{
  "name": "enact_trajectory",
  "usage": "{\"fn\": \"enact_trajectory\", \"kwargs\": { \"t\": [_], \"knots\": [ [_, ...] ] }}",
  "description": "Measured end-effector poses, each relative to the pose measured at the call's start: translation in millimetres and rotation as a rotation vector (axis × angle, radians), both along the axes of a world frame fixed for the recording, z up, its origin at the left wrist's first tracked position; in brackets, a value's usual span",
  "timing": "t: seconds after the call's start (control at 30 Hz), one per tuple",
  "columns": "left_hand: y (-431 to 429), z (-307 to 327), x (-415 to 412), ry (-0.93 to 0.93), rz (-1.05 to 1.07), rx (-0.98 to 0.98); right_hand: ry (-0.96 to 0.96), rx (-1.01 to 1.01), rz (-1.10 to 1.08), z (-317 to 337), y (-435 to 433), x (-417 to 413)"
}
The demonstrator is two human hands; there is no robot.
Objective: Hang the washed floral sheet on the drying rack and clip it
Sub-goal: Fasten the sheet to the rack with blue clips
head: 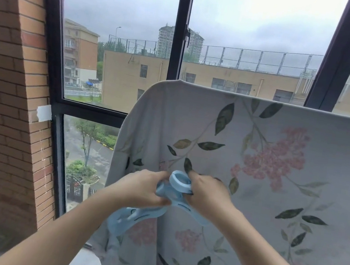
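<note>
The floral sheet [277, 170], pale grey with pink blossoms and dark leaves, hangs over a horizontal bar of the drying rack, which the cloth hides; its top fold runs across the right half of the view. In front of the sheet I hold a large light-blue plastic clip [179, 181] with a round ring at its top and long jaws pointing down. My left hand [145, 188] grips the clip's left arm. My right hand [208, 193] grips its right arm. Both hands are level with the sheet's left part, well below the top fold.
A dark-framed window [179, 42] stands right behind the sheet, looking out on buildings and a wet street. A brick wall [6, 84] fills the left side, with a white patch of tape [44, 112] at its edge. The floor shows at the bottom left.
</note>
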State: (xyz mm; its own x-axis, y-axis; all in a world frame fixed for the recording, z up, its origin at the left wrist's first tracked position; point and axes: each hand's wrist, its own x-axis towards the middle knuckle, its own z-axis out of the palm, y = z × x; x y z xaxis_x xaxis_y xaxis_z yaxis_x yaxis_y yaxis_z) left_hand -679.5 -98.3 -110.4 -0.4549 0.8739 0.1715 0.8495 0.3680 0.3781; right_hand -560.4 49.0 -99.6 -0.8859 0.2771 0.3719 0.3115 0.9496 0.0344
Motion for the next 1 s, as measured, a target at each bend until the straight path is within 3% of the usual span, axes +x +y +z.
{"fn": "enact_trajectory", "kwargs": {
  "t": [0.27,0.4,0.53,0.7,0.8,0.9,1.0],
  "knots": [
    [2.5,-4.8,-2.5,-0.095,-0.029,0.110,-0.028,-0.132,0.110,5.2,-1.5,-6.5],
    [-5.2,-5.3,-11.7,-0.232,-0.025,0.240,0.084,-0.580,0.309,4.9,22.9,-2.3],
    [-7.0,8.9,-21.1,-0.354,0.011,0.445,0.357,-0.988,0.407,15.5,29.9,-5.3],
    [14.4,43.0,-19.4,-0.379,0.022,0.555,0.660,-0.995,0.330,55.9,27.8,-26.3],
    [22.6,78.8,-22.9,-0.311,-0.003,0.511,0.733,-0.843,0.309,94.5,39.5,-31.9],
    [21.5,115.4,-33.6,-0.062,-0.025,0.450,0.771,-0.635,0.289,136.4,53.3,-26.4],
    [23.1,150.2,-61.9,0.247,0.097,0.529,0.789,-0.425,0.269,185.6,67.7,-24.1]
  ]
}}
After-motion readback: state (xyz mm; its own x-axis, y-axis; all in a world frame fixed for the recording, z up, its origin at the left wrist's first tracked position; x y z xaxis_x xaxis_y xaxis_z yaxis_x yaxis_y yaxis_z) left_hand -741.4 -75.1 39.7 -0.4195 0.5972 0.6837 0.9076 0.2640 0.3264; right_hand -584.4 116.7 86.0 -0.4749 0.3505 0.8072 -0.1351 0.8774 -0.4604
